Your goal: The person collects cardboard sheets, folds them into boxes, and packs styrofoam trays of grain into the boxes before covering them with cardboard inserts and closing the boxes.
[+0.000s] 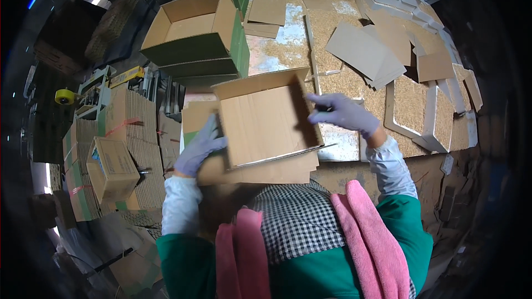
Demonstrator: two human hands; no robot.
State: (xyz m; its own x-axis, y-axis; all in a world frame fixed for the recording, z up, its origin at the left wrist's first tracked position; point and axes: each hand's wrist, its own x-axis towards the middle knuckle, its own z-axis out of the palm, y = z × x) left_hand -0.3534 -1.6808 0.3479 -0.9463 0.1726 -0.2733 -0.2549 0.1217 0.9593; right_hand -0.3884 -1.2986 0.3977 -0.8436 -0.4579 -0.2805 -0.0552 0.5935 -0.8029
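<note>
An open, shallow cardboard box lies tilted in front of me, its plain brown inside facing up. My left hand, in a pale purple glove, is against the box's left wall, with the thumb at the wall and the fingers partly behind it. My right hand, gloved alike, is at the right wall, its fingertips at the upper right edge; whether they press on it cannot be told. Flat cardboard sheets lie under the box, and their lower edges stick out towards my checked apron.
Green-sided open boxes stand stacked at the upper left. Grey cardboard sheets lie on the worktable at the right, near white-edged blocks. Bundled flat cartons, a small carton and a yellow tape roll are at the left.
</note>
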